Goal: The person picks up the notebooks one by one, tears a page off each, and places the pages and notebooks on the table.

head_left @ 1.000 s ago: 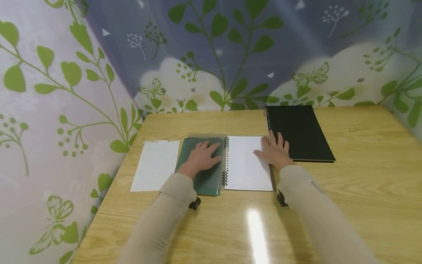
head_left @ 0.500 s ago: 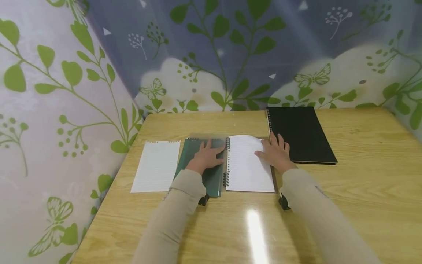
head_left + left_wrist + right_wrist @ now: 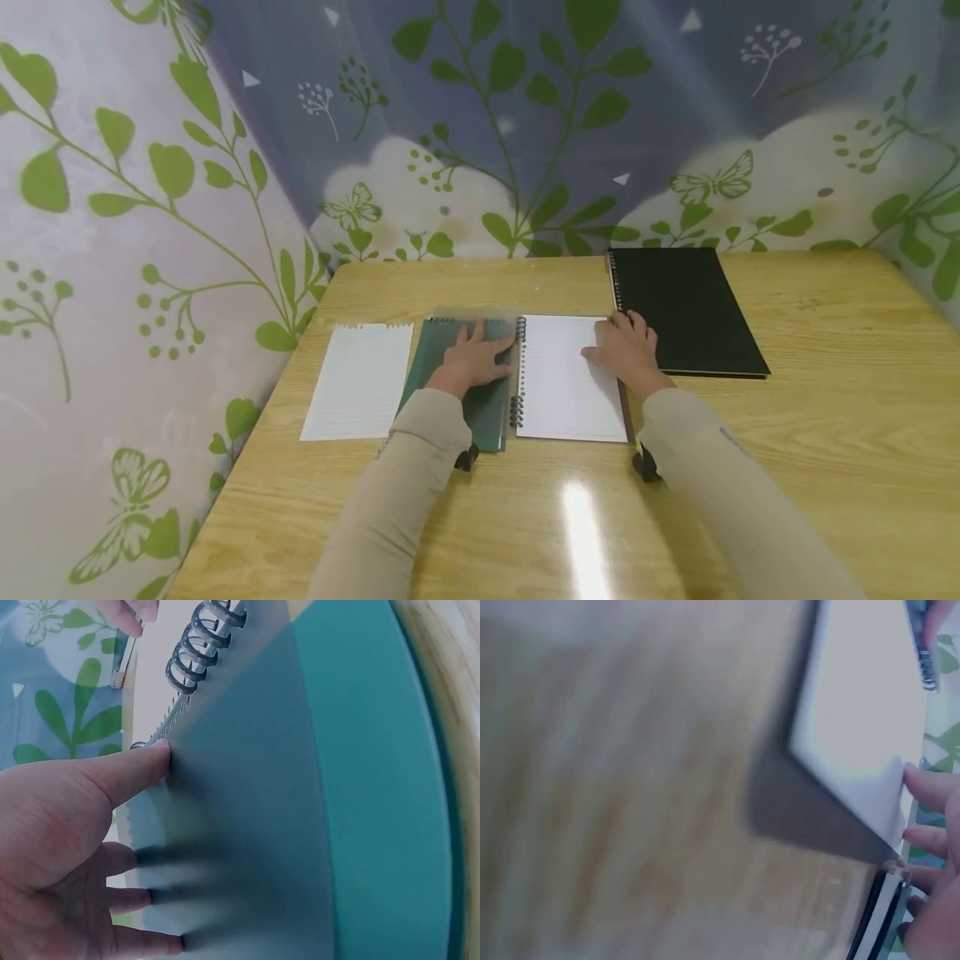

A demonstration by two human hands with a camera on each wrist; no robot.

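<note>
A spiral notebook lies open, its lined white page point(image 3: 566, 379) on the right and a translucent cover point(image 3: 240, 780) turned over to the left, on top of a green notebook point(image 3: 491, 425). My left hand point(image 3: 471, 360) rests on that cover with spread fingers, the thumb beside the metal rings point(image 3: 199, 649). At the page's upper right corner my right hand point(image 3: 628, 346) grips the notebook's edge. Its thumb lies on the page, as the right wrist view shows, and its other fingers point(image 3: 926, 841) bend at the edge; their tips are partly hidden.
A loose lined sheet point(image 3: 360, 383) with a torn top edge lies left of the green notebook. Behind and right of my right hand is a large black notebook point(image 3: 682, 308). The wooden table point(image 3: 847, 367) meets leaf-patterned walls at the back and left.
My left hand has shifted right across the cover towards the rings. The fingers of my right hand have curled in at the corner. The page bulged briefly at its top and is flat again.
</note>
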